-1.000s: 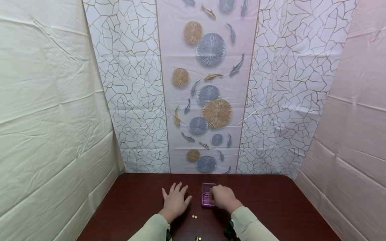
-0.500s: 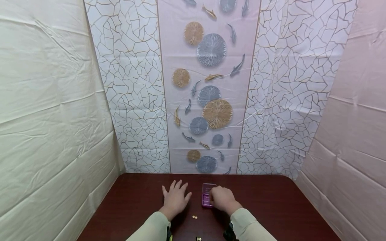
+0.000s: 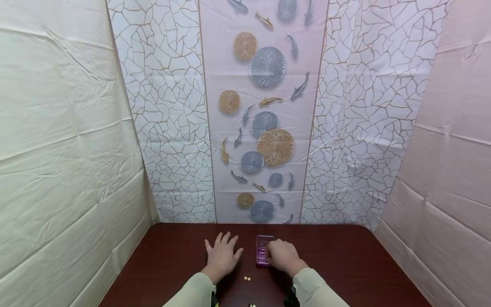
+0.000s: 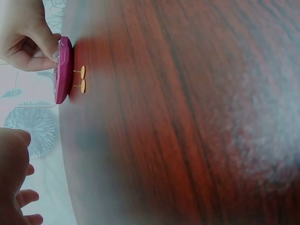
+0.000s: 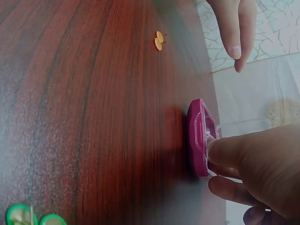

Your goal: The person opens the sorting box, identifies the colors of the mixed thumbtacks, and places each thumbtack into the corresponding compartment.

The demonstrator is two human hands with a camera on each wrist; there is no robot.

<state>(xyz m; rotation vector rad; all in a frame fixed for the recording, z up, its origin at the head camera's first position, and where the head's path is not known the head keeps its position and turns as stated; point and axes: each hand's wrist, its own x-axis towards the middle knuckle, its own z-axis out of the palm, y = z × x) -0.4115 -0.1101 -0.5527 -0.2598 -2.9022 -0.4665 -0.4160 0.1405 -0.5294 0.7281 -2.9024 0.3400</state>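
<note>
Purple plastic box (image 3: 261,261), toward far side of tbl (image 3: 330,264), lid (image 3: 262,240) open beyond. R hand (image 3: 283,256), fingers curled, reaches in; we can't tell if it's pinching anything. L hand (image 3: 222,258) is spread, left of box. Two gold tacks (image 3: 249,279) lie nearer. Risk, we'd guess: R hand bumps box, tips it.

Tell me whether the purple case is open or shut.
Open: the purple case has its clear lid folded back, away from the compartments.

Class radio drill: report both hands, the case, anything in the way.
Left hand spread, gripping nothing. Right hand at open pink case. Gold tacks nearby, not blocking.
</note>
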